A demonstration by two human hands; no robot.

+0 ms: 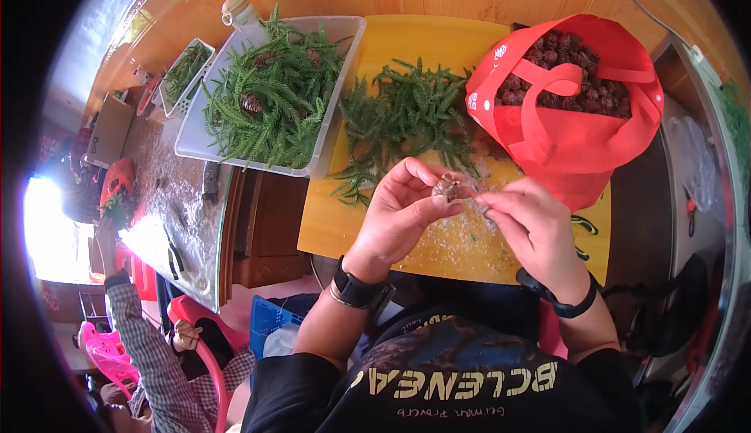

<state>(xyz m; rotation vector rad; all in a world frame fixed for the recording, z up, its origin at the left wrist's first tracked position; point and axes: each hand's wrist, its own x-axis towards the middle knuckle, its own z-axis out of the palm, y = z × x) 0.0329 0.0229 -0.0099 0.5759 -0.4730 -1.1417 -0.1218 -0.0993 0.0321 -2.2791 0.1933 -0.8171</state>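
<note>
My left hand [393, 215] holds a small brown pine cone [447, 188] between thumb and fingers, above the yellow table [338, 229]. Close beside the cone, my right hand [540, 226] has thumb and forefinger pinched together; whatever is between them is too small to make out. Just beyond my hands lies a loose pile of green artificial pine sprigs [415, 112]. A red fabric bag [571, 147] full of dark pine cones [563, 69] stands at the far right of the table. White flecks are scattered on the tabletop under my hands.
At the far left, a clear plastic bin [356, 46] holds green sprigs with several pine cones. A green-and-black-handled tool [584, 225] lies by my right wrist. A person in a checked sleeve [141, 339] sits at the lower left beside another worktable [168, 179].
</note>
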